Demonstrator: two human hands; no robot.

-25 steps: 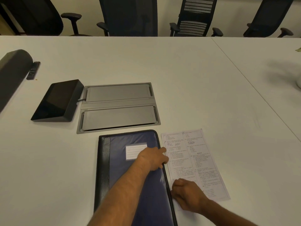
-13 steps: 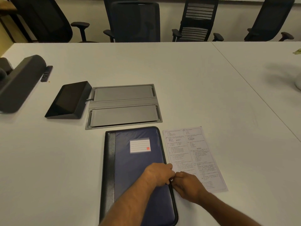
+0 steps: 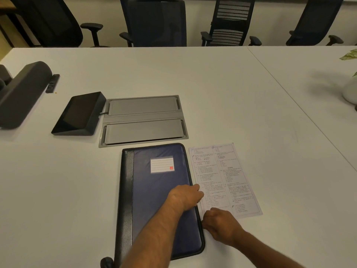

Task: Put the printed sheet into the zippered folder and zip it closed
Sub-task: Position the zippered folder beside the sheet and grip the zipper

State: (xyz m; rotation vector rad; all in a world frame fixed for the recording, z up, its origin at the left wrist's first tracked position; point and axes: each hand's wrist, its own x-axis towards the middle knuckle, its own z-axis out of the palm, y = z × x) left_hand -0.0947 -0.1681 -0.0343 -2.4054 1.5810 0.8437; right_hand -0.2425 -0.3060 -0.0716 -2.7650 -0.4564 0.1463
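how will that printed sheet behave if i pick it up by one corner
The printed sheet looks like one thin loose page lying flat on the table, so it will probably droop and weigh almost nothing. Lying that flat, its edge may be hard to lift.

At my twelve o'clock a grey cable hatch sits flush in the table; a black wedge-shaped screen lies beside it at ten, perhaps a control panel.

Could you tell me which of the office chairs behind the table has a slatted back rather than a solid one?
The third chair from the left: its back shows horizontal slats with gaps, while the others have solid dark backs.
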